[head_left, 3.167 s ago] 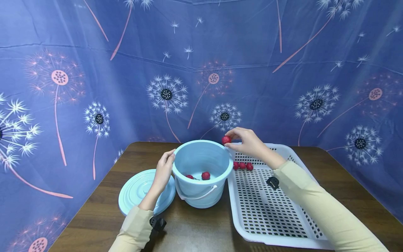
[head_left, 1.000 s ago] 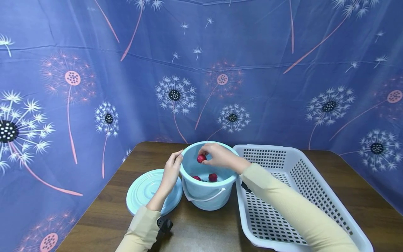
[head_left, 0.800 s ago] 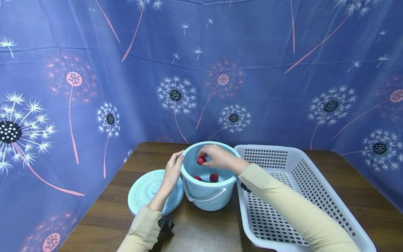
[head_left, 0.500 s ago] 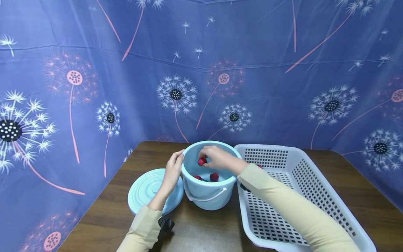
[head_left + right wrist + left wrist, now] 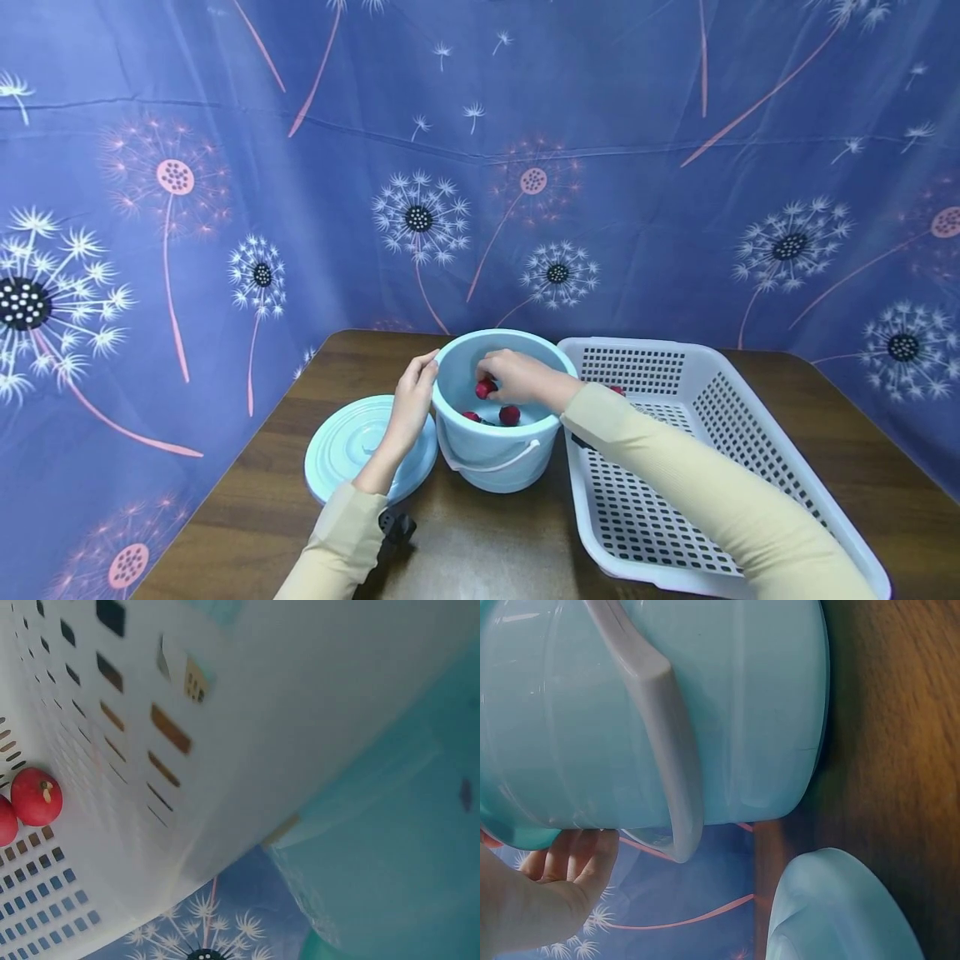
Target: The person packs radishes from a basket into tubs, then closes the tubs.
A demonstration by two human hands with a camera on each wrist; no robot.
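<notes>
A light blue bucket (image 5: 480, 454) stands upright at the middle of the table. My left hand (image 5: 409, 404) holds its left rim; in the left wrist view the fingers (image 5: 585, 859) curl against the bucket below the rim. Inside the bucket my right hand (image 5: 522, 379) pinches a red radish (image 5: 484, 389) above the bottom. Two more radishes lie there, one round radish (image 5: 509, 415) and another (image 5: 471, 417) partly hidden by the front rim. The right hand is out of sight in the right wrist view, where radishes (image 5: 36, 796) lie in the white basket (image 5: 247, 772).
The round blue lid (image 5: 341, 442) lies left of the bucket, under the left forearm. The basket stands close at the bucket's right, crossed by the right sleeve (image 5: 697, 475); a radish (image 5: 617, 390) shows in it. A patterned cloth (image 5: 480, 167) hangs behind the table.
My right hand has carried the radish from above the basket leftward into the bucket, then slightly lower over the last second. The left hand has stayed on the rim.
</notes>
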